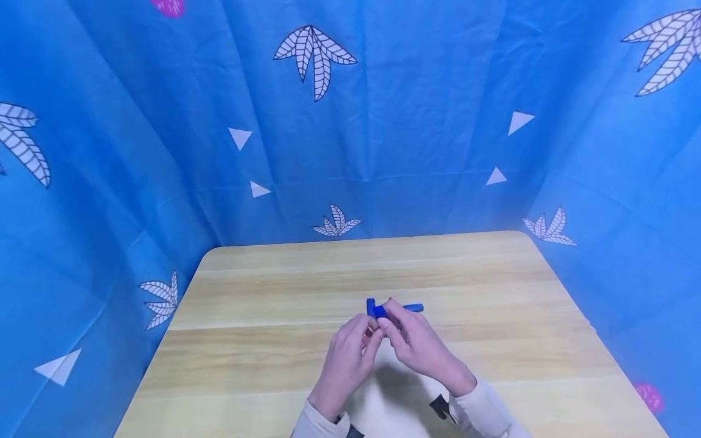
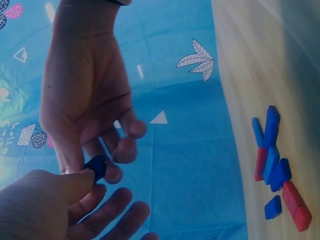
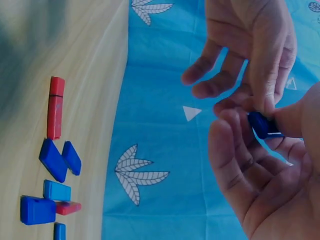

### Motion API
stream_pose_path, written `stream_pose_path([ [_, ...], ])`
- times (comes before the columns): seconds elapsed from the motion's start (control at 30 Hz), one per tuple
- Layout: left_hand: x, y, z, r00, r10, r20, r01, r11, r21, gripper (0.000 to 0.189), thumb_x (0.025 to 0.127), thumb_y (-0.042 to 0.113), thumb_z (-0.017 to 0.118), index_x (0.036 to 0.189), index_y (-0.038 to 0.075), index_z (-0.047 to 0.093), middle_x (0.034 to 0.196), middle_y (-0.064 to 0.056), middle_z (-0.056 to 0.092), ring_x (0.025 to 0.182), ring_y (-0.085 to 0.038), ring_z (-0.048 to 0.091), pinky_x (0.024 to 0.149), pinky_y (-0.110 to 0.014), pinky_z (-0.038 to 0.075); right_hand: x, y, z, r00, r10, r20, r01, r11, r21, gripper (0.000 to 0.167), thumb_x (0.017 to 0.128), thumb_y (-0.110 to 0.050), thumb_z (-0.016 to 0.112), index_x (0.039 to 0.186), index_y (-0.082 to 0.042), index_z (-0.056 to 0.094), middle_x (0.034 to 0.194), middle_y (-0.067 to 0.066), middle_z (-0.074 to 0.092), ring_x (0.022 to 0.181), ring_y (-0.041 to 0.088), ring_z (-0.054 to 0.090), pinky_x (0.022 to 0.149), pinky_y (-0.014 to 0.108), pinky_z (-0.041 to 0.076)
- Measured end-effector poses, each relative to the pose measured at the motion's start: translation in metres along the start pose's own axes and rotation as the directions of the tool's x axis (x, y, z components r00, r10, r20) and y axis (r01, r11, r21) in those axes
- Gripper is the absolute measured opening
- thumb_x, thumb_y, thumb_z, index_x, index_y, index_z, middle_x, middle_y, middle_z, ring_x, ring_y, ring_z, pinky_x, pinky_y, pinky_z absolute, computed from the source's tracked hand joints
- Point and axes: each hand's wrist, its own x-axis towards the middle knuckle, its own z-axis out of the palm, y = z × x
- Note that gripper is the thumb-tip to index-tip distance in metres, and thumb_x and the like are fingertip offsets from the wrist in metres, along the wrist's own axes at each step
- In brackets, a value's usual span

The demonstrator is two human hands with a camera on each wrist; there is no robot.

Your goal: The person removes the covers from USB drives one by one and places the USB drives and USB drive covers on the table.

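Observation:
A small dark blue block (image 1: 380,311) is held between both hands above the table. My left hand (image 1: 347,359) pinches it from the left by thumb and fingertips. My right hand (image 1: 424,348) pinches it from the right. In the left wrist view the block (image 2: 97,167) lies between the two thumbs and fingers, which partly cover it. The right wrist view shows its blue side (image 3: 260,125) by the right thumb. Beyond the hands, blue blocks (image 1: 414,308) lie on the table, partly hidden in the head view.
Several red and blue blocks lie close together on the wooden table (image 1: 246,292), among them a long red one (image 3: 56,107), a thick dark blue one (image 3: 37,210) and a light blue one (image 3: 57,190). A blue patterned curtain (image 1: 416,121) hangs behind and beside the table.

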Motion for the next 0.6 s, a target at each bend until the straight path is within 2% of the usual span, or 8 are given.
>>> stream_pose_path([
  [0.1,0.001,-0.001,-0.001,1.0,-0.01,-0.021,0.009,1.0,-0.026,0.008,0.098,0.017,0.066,0.103,0.013,0.062,0.09,0.002,0.068,0.076,-0.011,0.065,0.063,-0.014,0.05,-0.001,0.003,0.001,0.999,0.033,0.006,-0.033,0.999,0.033,0.009,0.105,-0.009,0.051,0.103,-0.016,0.055,0.077,-0.006,0.059,0.066,-0.003,0.054,0.052,0.018,0.048],
  [0.27,0.001,0.0,-0.003,0.996,-0.072,-0.045,0.069,0.996,-0.064,0.013,0.104,0.015,0.056,0.115,0.012,0.062,0.098,0.001,0.07,0.081,-0.007,0.065,0.064,-0.015,0.052,-0.001,0.005,0.006,1.0,0.018,0.011,-0.018,0.996,0.083,0.012,0.104,-0.007,0.052,0.108,-0.016,0.058,0.072,-0.003,0.063,0.063,-0.003,0.055,0.05,0.018,0.047],
  [0.4,0.003,0.002,-0.002,0.994,-0.099,-0.054,0.094,0.992,-0.087,0.014,0.106,0.016,0.051,0.114,0.012,0.063,0.097,0.002,0.07,0.081,-0.007,0.067,0.066,-0.018,0.055,-0.002,0.005,0.01,1.0,-0.019,0.003,0.019,0.993,0.117,0.014,0.102,-0.002,0.054,0.106,-0.014,0.059,0.071,-0.001,0.064,0.06,-0.001,0.054,0.05,0.016,0.046],
  [0.6,0.008,0.002,0.004,0.99,-0.108,-0.092,0.089,0.978,-0.191,0.008,0.103,0.014,0.058,0.104,0.011,0.065,0.09,0.002,0.069,0.074,-0.005,0.065,0.066,-0.018,0.055,-0.005,0.005,0.01,1.0,0.0,0.002,0.0,0.994,0.106,0.015,0.1,-0.001,0.058,0.095,-0.015,0.056,0.07,-0.002,0.064,0.059,-0.005,0.049,0.049,0.015,0.043],
])
